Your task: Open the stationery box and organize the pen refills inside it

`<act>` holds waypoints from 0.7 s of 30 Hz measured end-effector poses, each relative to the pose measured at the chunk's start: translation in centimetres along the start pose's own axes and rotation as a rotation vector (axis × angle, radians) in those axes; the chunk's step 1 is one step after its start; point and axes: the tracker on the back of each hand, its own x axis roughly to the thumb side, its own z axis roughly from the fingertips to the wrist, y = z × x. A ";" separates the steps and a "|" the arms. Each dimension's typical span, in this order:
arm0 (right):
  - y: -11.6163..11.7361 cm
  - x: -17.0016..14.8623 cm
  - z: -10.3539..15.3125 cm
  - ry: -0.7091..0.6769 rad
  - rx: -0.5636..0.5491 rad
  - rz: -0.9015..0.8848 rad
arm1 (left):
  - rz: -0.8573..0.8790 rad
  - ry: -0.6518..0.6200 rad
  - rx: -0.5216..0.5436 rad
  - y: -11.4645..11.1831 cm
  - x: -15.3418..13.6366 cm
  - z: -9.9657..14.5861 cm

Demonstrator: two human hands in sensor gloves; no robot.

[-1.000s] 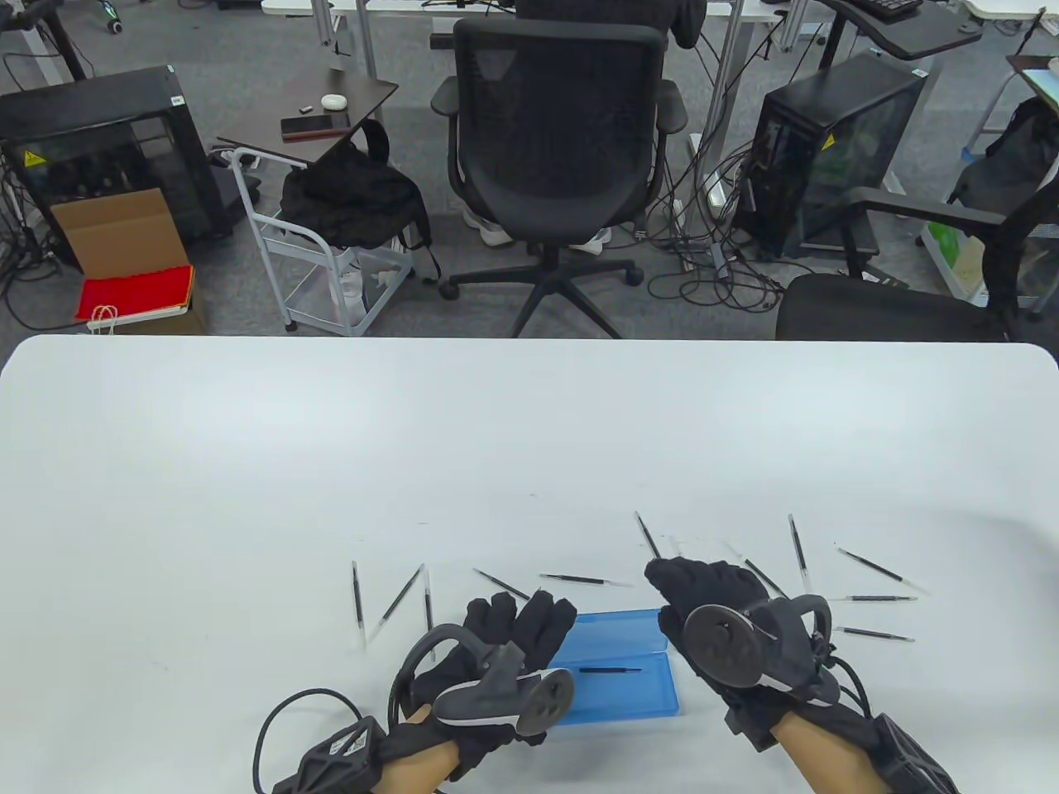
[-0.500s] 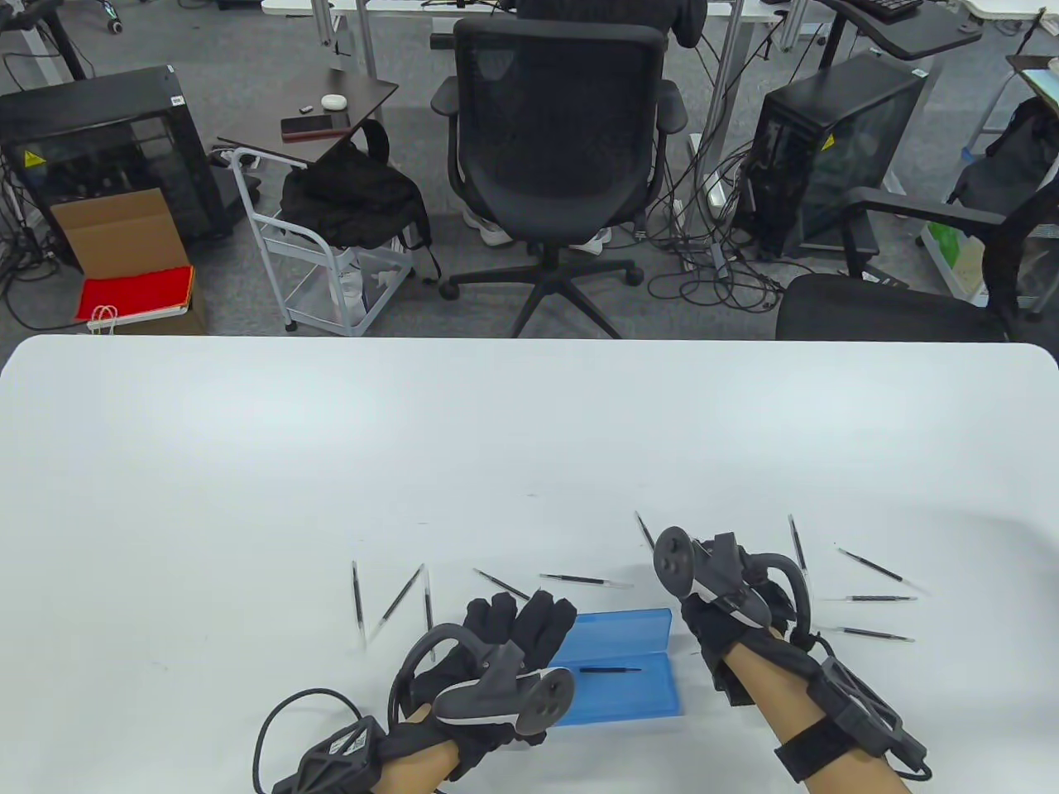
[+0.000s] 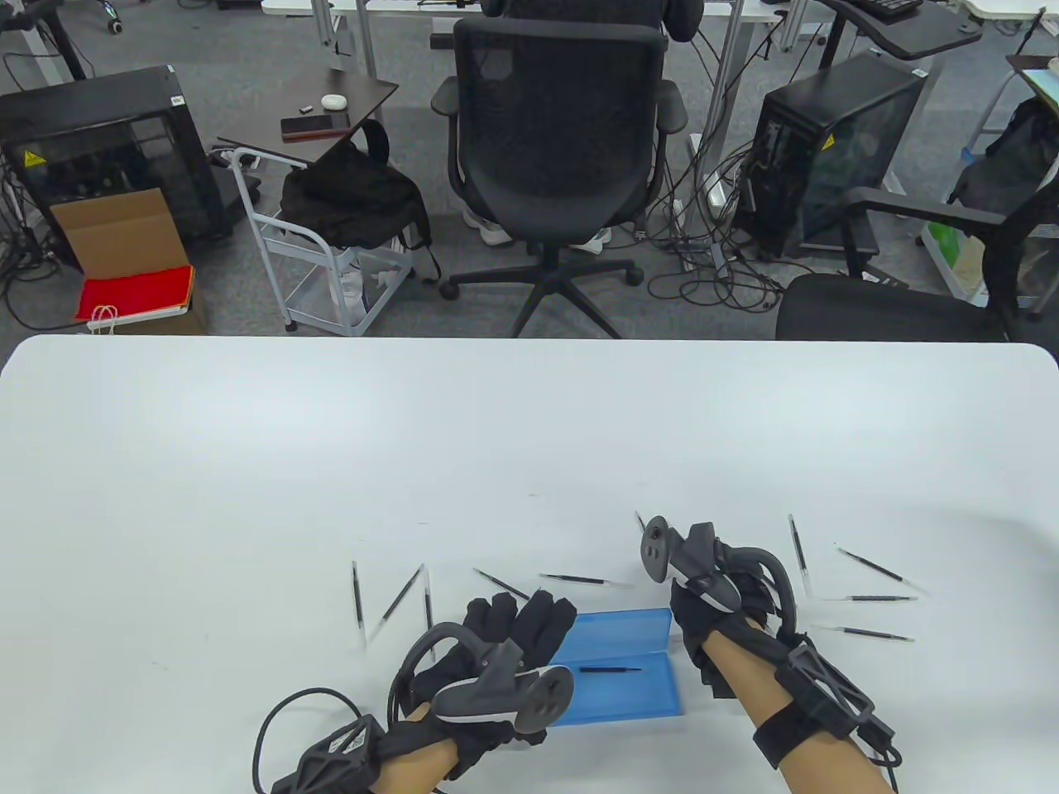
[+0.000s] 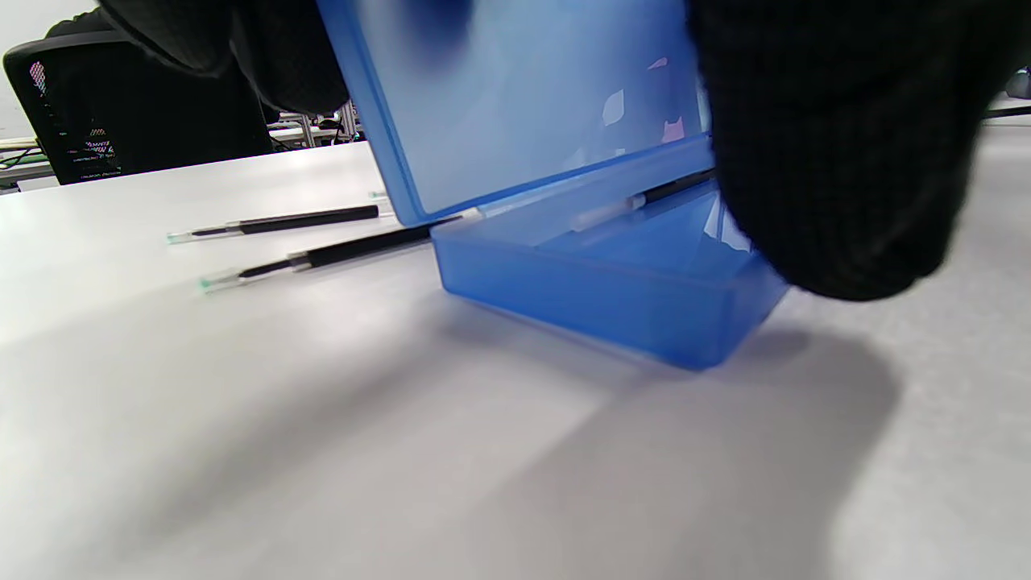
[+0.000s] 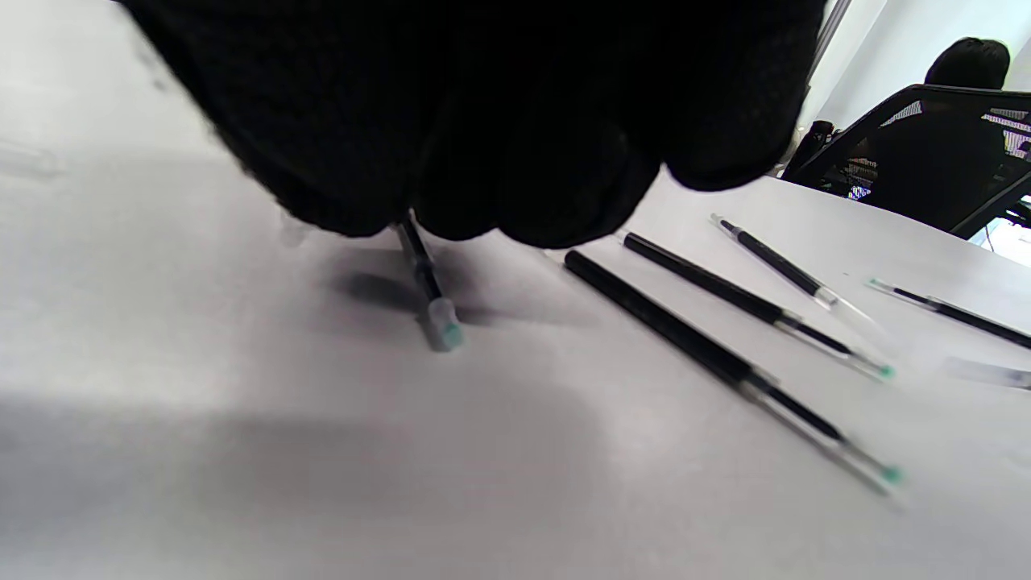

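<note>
The blue stationery box (image 3: 616, 682) lies open near the table's front edge, its lid (image 3: 612, 624) standing upright. One pen refill (image 3: 610, 668) lies inside it. My left hand (image 3: 529, 614) holds the lid's left end; in the left wrist view its fingers (image 4: 813, 161) pinch the lid (image 4: 523, 105) above the box (image 4: 612, 298). My right hand (image 3: 740, 589) is right of the box, rolled onto its side. In the right wrist view my right hand (image 5: 475, 213) bunches its fingertips on a pen refill (image 5: 427, 290) whose tip touches the table.
Loose refills lie left of the box (image 3: 405, 591) and behind it (image 3: 579, 579). Several more lie right of my right hand (image 3: 869, 565), also close by in the right wrist view (image 5: 709, 298). An office chair (image 3: 563, 149) stands beyond the table's far edge.
My right hand has left the box's right end, moved a little back and right, rolled onto its side and closed its fingertips on a refill. The left hand and box have not moved.
</note>
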 end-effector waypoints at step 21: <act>0.8 0.2 -0.4 0.034 -0.030 0.026 | 0.002 -0.001 -0.001 0.0 -0.1 -0.1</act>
